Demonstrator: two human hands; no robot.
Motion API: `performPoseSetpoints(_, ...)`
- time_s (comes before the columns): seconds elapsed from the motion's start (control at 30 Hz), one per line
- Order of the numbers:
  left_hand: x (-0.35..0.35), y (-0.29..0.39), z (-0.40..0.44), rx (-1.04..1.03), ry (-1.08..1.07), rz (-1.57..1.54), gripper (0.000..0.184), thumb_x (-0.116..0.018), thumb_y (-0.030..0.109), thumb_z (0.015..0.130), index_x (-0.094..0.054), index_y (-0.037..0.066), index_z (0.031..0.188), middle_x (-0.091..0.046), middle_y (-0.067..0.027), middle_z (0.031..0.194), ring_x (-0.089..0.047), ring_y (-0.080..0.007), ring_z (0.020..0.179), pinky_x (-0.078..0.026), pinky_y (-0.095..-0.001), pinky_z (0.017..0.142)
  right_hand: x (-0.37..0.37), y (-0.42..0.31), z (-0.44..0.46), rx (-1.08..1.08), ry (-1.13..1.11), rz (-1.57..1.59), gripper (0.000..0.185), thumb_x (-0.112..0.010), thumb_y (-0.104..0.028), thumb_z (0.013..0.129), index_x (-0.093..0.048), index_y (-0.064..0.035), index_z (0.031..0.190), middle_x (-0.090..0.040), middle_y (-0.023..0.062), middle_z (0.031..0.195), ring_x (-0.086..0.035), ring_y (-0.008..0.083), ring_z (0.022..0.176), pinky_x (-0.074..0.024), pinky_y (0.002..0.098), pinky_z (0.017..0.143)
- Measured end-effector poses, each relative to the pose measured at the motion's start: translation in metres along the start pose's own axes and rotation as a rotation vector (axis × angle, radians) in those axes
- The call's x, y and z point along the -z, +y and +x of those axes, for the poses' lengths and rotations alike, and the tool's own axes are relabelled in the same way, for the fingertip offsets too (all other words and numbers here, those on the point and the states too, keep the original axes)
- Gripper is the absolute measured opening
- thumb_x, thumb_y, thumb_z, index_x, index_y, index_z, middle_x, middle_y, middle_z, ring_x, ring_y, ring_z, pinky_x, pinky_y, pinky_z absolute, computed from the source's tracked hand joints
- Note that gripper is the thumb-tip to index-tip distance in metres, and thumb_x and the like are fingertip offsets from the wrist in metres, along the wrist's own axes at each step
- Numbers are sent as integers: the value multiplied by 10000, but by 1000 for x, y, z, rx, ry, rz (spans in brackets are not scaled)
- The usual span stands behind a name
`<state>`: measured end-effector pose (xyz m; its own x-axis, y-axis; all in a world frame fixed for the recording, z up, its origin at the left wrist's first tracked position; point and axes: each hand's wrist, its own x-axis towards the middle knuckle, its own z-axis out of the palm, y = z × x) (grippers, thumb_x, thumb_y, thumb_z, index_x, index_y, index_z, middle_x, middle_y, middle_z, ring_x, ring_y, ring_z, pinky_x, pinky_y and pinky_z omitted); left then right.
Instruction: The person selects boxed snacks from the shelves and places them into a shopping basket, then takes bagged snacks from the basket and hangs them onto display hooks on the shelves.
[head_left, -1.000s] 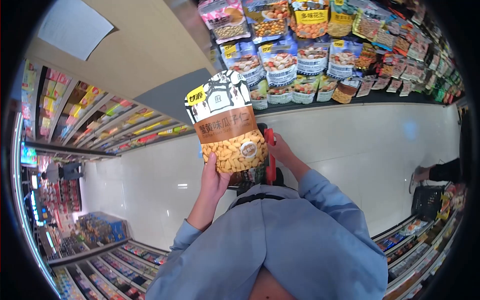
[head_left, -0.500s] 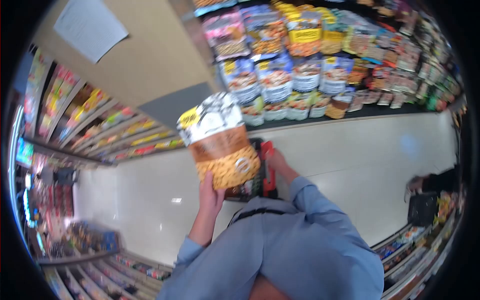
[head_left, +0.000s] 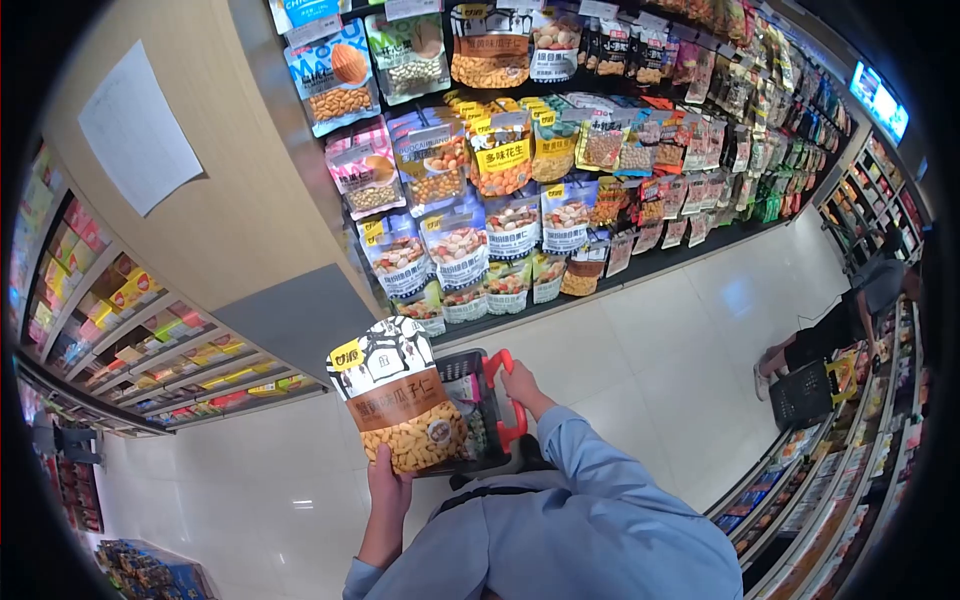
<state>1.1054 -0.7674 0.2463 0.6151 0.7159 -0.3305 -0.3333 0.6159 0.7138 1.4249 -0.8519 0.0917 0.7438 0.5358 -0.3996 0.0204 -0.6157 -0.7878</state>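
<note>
The left hand (head_left: pixel 390 492) has the lower edge of a snack bag (head_left: pixel 398 400) pinched, thumb laid over the printed front and the other fingers out of sight behind it, so the bag stands up from the grip, leaning a little, its front facing the shopper. It's a plump thing, white with black drawings at the top, brown across the middle, golden kernels below. The right hand (head_left: pixel 524 388) is closed around the red handle (head_left: pixel 512 432) of a dark shopping basket (head_left: pixel 462 361), which sits just behind the bag and is partly covered by it; some packets show inside, too hidden to make out. Blue sleeves (head_left: pixel 610 465) run back from both hands. Past the basket, rows of nut and snack bags crowd the display rack (head_left: pixel 440 335), a yellow-labelled bag (head_left: pixel 500 155) among them. Left of that stands a wooden panel (head_left: pixel 235 110) with a white sheet (head_left: pixel 141 127) on it, then slanting shelves of bright packets. Over on the right, well apart, another person (head_left: pixel 882 295) in dark clothes leans by the shelving, a black basket (head_left: pixel 800 395) nearby on the pale, shiny floor (head_left: pixel 270 470).
</note>
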Motion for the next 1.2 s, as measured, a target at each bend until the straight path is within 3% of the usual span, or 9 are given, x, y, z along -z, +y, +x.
performPoseSetpoints(0.13, -25, -9, -2, -17, 21, -30, 419, -438, 261, 1033, -379, 16, 1367, -541, -162, 1319, -606, -282, 1142, -552, -410, 893, 26, 35, 18, 68, 32, 71, 270, -498, -197, 926, -504, -1, 1112, -617, 146, 755, -643, 244, 536, -564, 379, 459)
performPoseSetpoints(0.33, -87, -64, 10, -78, 7, -100, 444, -445, 286, 1031, -373, 20, 1379, -529, -152, 1341, -584, -288, 1179, -542, -420, 930, 103, 46, 16, -9, -29, 212, 266, -494, -205, 934, -500, -9, 1114, -599, 149, 783, -626, 233, 526, -570, 378, 445)
performPoseSetpoints(0.63, -207, -161, 27, -3, -39, -184, 478, -400, 386, 1031, -396, 76, 1394, -523, -110, 1376, -560, -269, 1222, -535, -417, 956, 209, 128, 64, 109, 11, 152, 281, -527, -262, 931, -533, -35, 1096, -611, 141, 795, -627, 239, 539, -568, 382, 454)
performPoseSetpoints(0.83, -254, -188, 36, 21, -50, -187, 479, -386, 386, 1035, -399, 73, 1397, -512, -113, 1389, -540, -269, 1245, -509, -427, 995, 290, 151, 76, 18, 73, 56, 272, -541, -259, 928, -544, -36, 1084, -634, 160, 783, -648, 244, 550, -558, 381, 452)
performPoseSetpoints(0.93, -273, -195, 40, 29, -29, -188, 452, -373, 340, 1043, -385, 46, 1386, -497, -130, 1393, -537, -288, 1244, -495, -458, 1000, 328, 166, 87, 35, 121, 40, 265, -563, -270, 922, -560, -40, 1052, -664, 187, 774, -661, 318, 553, -540, 427, 512)
performPoseSetpoints(1.03, -281, -201, 43, 50, -57, -178, 440, -377, 332, 1043, -390, 47, 1378, -506, -130, 1379, -552, -284, 1225, -541, -438, 942, 361, 187, 101, 60, 140, -7, 291, -582, -292, 913, -563, -50, 1073, -668, 191, 775, -660, 320, 552, -543, 429, 540)
performPoseSetpoints(1.13, -287, -206, 46, 59, -51, -174, 441, -372, 331, 1044, -387, 40, 1375, -510, -133, 1374, -565, -278, 1209, -564, -420, 910, 387, 204, 110, 22, 222, -69, 308, -595, -304, 905, -568, -65, 1097, -680, 200, 822, -677, 341, 625, -547, 453, 631)
performPoseSetpoints(1.17, -288, -208, 48, 60, -53, -178, 443, -370, 332, 1044, -385, 37, 1375, -511, -134, 1372, -568, -278, 1206, -564, -420, 911, 395, 212, 116, 21, 250, -119, 320, -601, -310, 901, -574, -86, 1127, -687, 208, 891, -683, 376, 773, -534, 479, 733)
performPoseSetpoints(1.2, -291, -209, 50, 60, -56, -182, 446, -369, 333, 1044, -384, 34, 1375, -513, -135, 1371, -571, -278, 1203, -564, -420, 911, 405, 216, 117, 23, 262, -166, 327, -604, -315, 899, -574, -91, 1135, -687, 206, 909, -675, 385, 816, -529, 485, 750)
